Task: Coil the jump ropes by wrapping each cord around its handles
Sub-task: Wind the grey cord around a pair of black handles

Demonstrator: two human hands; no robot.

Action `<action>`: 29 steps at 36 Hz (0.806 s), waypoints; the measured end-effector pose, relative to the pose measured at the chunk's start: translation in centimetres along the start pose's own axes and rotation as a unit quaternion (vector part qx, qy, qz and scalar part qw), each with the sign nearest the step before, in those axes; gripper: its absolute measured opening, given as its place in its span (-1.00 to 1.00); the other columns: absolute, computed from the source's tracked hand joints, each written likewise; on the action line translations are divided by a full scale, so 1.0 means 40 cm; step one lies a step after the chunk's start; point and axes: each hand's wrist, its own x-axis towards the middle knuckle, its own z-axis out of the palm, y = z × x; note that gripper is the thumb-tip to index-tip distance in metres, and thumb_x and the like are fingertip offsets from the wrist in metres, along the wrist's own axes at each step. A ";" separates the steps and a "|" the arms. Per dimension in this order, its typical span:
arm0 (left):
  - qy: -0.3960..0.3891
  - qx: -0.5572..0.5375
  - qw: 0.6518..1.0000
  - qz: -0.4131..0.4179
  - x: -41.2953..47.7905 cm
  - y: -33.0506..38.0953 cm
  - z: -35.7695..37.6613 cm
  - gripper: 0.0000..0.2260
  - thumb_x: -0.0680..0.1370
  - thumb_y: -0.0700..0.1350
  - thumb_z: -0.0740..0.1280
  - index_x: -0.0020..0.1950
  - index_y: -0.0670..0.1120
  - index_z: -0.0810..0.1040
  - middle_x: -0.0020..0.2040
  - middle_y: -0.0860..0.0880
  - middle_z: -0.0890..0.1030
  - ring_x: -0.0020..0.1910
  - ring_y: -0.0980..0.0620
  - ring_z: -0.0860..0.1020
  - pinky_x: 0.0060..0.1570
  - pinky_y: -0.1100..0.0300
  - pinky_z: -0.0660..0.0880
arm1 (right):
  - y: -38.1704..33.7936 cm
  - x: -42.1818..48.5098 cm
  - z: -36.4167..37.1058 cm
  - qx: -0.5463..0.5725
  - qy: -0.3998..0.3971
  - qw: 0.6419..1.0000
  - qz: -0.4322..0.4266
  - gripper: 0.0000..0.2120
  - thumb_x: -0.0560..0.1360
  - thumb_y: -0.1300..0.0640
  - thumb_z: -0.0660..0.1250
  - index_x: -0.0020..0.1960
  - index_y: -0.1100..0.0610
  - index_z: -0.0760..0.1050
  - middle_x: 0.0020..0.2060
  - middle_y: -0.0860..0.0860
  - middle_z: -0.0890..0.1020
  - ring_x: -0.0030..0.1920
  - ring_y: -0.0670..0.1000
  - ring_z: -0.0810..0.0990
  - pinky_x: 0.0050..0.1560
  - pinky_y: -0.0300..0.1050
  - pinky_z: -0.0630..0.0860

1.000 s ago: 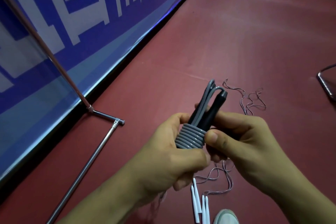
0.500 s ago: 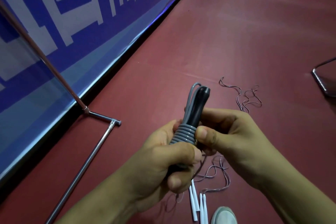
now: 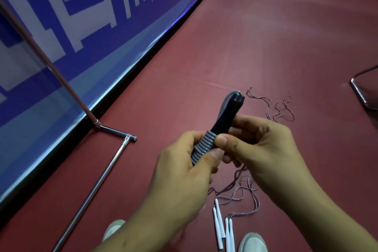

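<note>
A grey jump rope [image 3: 204, 145] is wound in tight coils around its black handles [image 3: 227, 116], which point up and away from me. My left hand [image 3: 184, 172] grips the coiled lower part, thumb across the coils. My right hand [image 3: 257, 143] pinches the handles just above the coils, thumb at the top turn. A short grey loop of cord runs up along the handles to their tip. On the floor below lie white slim handles [image 3: 222, 229] with thin pinkish cords [image 3: 241, 194] trailing loose.
A blue and white banner wall [image 3: 102, 26] runs along the left. A chrome stand foot [image 3: 106, 170] lies on the red floor beside it. Another metal frame [image 3: 362, 92] sits at the right edge. My two shoes [image 3: 253, 241] show at the bottom.
The bundle has tilted and the loose loop at the handle tips has shrunk against the handles. My left thumb has slid higher over the coils.
</note>
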 end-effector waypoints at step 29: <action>-0.224 -0.457 0.839 -0.195 0.001 0.034 -0.047 -0.58 0.56 0.12 0.25 0.07 -0.23 0.61 -0.21 -0.23 0.51 -0.53 0.05 0.39 -0.53 0.26 0.34 | 0.002 -0.016 -0.025 0.192 -0.134 0.972 -0.021 -0.48 0.40 0.00 0.57 0.28 0.22 0.62 -0.08 0.38 0.65 -0.36 0.06 0.56 -0.36 -0.22 0.46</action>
